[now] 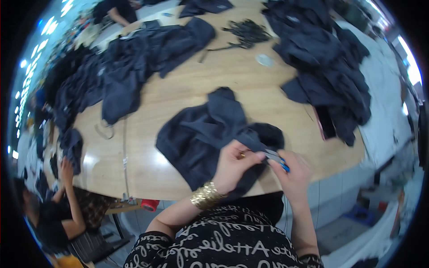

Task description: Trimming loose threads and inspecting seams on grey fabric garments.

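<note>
A dark navy garment [192, 136] lies bunched on the table in front of me, its lower part hanging over the near edge. My left hand [233, 164], with a gold bracelet at the wrist, pinches a fold of this cloth between thumb and fingers. Close beside it, my right hand [294, 175] is closed around small thread snips [273, 155] with a blue part at the grip. Their grey blades point left toward the pinched cloth; whether they touch it I cannot tell.
Dark garments [129, 58] cover the table's far left, and another pile [321, 67] lies at the right. Black cords [248, 33] sit tangled at the back. A phone [325, 123] lies at right. A person [49, 214] handles dark cloth at left; another [114, 11] stands beyond the table.
</note>
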Demonstrator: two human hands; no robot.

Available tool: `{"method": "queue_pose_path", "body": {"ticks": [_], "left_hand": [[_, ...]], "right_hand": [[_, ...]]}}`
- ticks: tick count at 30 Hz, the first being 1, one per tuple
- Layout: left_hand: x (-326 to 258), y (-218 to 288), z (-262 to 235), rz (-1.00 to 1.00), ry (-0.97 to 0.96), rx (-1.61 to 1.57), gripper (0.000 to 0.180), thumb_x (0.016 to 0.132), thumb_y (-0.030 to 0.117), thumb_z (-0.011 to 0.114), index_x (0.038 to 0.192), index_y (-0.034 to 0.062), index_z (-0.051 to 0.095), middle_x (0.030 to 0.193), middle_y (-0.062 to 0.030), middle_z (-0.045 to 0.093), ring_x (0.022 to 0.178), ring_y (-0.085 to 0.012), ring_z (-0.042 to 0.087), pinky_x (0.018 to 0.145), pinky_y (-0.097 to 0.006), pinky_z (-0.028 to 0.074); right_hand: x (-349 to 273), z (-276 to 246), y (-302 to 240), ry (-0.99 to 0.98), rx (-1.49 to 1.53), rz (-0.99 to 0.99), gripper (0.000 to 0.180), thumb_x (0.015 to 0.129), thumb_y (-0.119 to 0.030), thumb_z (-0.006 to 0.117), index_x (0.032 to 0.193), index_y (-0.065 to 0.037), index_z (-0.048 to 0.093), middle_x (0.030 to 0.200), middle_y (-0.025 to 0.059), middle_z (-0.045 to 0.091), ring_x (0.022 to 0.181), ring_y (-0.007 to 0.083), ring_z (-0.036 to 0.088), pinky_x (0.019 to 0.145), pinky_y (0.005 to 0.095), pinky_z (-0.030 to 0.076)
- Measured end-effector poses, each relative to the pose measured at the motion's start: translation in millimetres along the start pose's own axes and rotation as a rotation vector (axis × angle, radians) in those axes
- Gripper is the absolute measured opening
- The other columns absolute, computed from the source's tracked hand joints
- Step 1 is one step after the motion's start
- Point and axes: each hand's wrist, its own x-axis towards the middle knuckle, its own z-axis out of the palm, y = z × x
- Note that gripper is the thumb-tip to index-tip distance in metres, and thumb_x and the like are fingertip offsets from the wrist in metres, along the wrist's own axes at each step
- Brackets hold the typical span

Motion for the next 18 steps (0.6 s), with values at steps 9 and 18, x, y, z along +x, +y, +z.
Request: {"method": "queue_pose_path", "body": {"ticks": [9, 18], "left_hand": [[4.4, -5.1, 5.4, -0.003, 0.011, -0.003, 0.021, 0.078, -0.003, 0.064, 0.098, -0.0009, 0.056, 0.089, -0.0069, 0.064, 0.077, -0.01, 0.06, 0.07, -0.024, 0.049], [2.8, -3.5, 7.7, -0.007, 0.024, -0.02, 0.023, 0.078, -0.002, 0.065, 0.099, -0.0007, 0.056, 0.087, -0.006, 0.064, 0.076, -0.0091, 0.059, 0.069, -0.024, 0.05]], "right_hand": [[-5.3, 1.6, 10.5, 0.1, -0.028, -0.001, 0.023, 0.07, -0.026, 0.072, 0.08, -0.009, 0.06, 0.062, 0.0017, 0.055, 0.054, 0.0185, 0.053, 0.048, 0.0288, 0.04], [-7.5, 3.5, 11.8, 0.088, -0.024, 0.002, 0.023, 0.071, -0.027, 0.072, 0.08, -0.009, 0.06, 0.061, 0.0012, 0.054, 0.053, 0.0174, 0.052, 0.047, 0.0283, 0.04]]}}
